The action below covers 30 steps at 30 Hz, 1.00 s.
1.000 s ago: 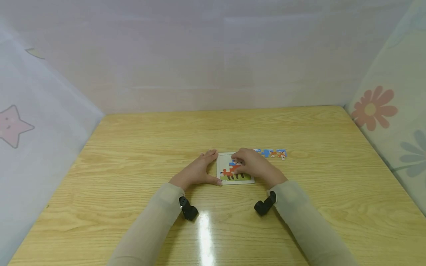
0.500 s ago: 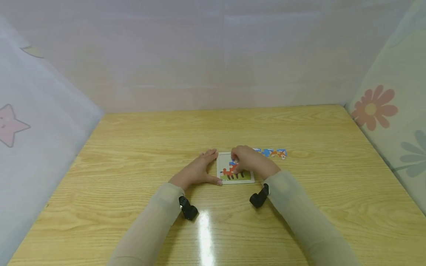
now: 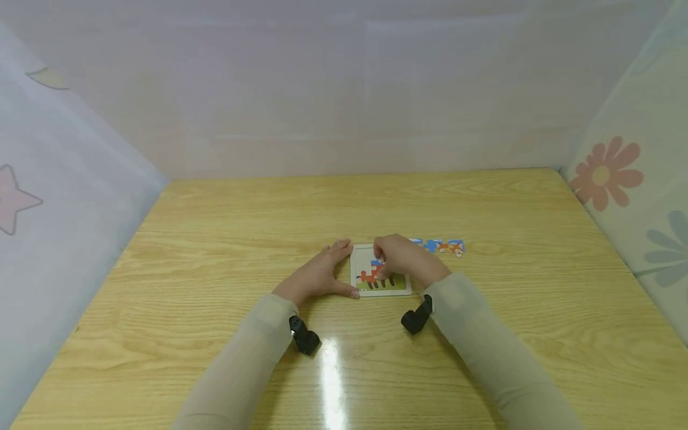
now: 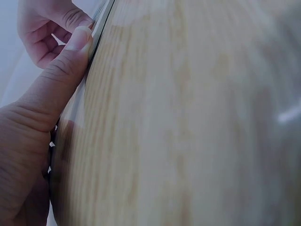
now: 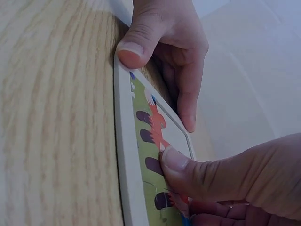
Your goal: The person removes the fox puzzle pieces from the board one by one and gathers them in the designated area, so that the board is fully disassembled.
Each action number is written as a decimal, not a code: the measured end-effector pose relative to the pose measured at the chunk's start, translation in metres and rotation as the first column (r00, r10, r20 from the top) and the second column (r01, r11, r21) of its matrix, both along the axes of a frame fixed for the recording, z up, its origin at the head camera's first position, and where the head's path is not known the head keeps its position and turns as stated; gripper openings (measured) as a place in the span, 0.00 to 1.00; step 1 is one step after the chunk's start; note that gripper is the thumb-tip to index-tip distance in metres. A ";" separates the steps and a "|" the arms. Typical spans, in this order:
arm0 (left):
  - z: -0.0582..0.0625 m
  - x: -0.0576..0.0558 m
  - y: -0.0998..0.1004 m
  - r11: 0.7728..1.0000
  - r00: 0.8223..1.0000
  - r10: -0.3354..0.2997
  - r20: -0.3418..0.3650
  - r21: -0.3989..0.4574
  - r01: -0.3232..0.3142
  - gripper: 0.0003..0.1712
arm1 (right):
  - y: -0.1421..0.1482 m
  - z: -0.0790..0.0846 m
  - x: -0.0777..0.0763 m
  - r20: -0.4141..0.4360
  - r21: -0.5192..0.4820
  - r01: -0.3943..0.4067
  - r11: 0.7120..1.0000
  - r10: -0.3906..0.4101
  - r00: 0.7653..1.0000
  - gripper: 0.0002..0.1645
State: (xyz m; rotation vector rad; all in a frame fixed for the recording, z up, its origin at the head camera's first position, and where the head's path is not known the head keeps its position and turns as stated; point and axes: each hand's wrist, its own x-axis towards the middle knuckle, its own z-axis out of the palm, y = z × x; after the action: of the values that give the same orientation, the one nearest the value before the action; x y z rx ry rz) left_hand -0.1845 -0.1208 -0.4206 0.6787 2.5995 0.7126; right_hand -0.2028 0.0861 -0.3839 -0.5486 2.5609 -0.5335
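Observation:
A square white puzzle tray (image 3: 384, 293) lies flat on the table, with joined fox-picture pieces (image 3: 368, 277) filling its near part. My left hand (image 3: 325, 272) spans the tray's left side; its thumb presses the near corner and its extended fingers touch the far one. Over the right half is my right hand (image 3: 403, 257), fingers curled, pinching a puzzle piece (image 3: 375, 263) against the picture, mostly hidden. In the right wrist view its thumb (image 5: 176, 162) lies on the orange fox body above the dark legs. The left wrist view shows the left thumb (image 4: 70, 56) at the tray edge.
Several loose blue and orange puzzle pieces (image 3: 455, 246) lie in a row right of the tray, partly behind my right hand. The wooden table (image 3: 242, 227) meets pale cloth walls at the back and sides. A small black camera sits on each wrist.
My right hand and forearm have shifted slightly left and away from me over the tray, mostly in the first half second. The left hand and the tray stay in place.

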 end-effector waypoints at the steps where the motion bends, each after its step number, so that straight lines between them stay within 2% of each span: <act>1: 0.000 0.000 0.000 1.000 1.000 0.000 0.002 0.001 0.000 0.64 | 0.000 0.000 0.000 -0.001 0.005 -0.005 1.000 0.005 1.000 0.20; 8: -0.002 0.001 0.001 1.000 1.000 -0.007 -0.002 -0.002 0.007 0.64 | 0.000 0.002 0.002 0.006 0.043 -0.003 0.999 0.003 1.000 0.20; 17: -0.001 0.001 0.001 1.000 1.000 0.001 0.005 -0.002 -0.001 0.64 | 0.002 0.004 0.007 0.018 0.002 0.039 0.999 -0.039 0.999 0.21; 24: -0.002 -0.001 0.001 1.000 1.000 -0.003 0.000 -0.008 0.003 0.64 | 0.005 -0.002 0.011 -0.044 -0.050 0.041 0.998 -0.043 0.998 0.22; 30: -0.001 -0.002 0.001 1.000 1.000 -0.013 -0.002 -0.005 0.013 0.64 | 0.008 -0.004 0.014 -0.104 -0.103 0.009 0.995 -0.019 0.994 0.21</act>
State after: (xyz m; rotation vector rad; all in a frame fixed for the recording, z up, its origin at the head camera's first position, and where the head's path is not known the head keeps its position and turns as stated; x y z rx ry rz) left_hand -0.1870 -0.1202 -0.4220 0.6948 2.5959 0.7015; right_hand -0.1891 0.0946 -0.3875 -0.6093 2.6494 -0.6599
